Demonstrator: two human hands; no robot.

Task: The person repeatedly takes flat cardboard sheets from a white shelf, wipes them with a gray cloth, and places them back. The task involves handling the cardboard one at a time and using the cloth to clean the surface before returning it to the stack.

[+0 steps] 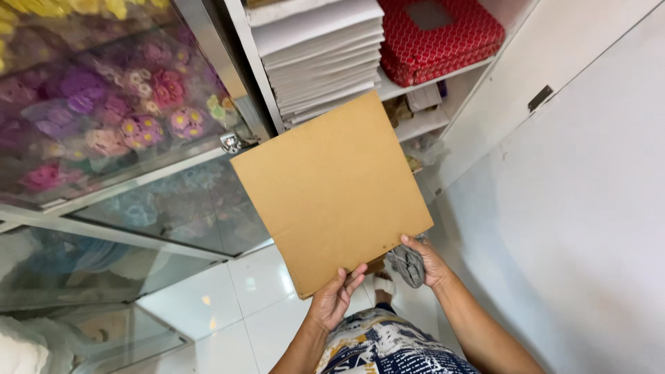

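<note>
I hold the cardboard sheet (331,192) mid-frame: left hand (334,298) fingers pinching its lower edge, right hand (426,260) gripping the corner (thumb on top).

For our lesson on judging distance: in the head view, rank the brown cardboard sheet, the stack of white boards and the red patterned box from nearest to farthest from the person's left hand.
1. Brown cardboard sheet: held by the left hand at its lower edge.
2. Stack of white boards: shelf above the sheet.
3. Red patterned box: same shelf, farther right.
</note>
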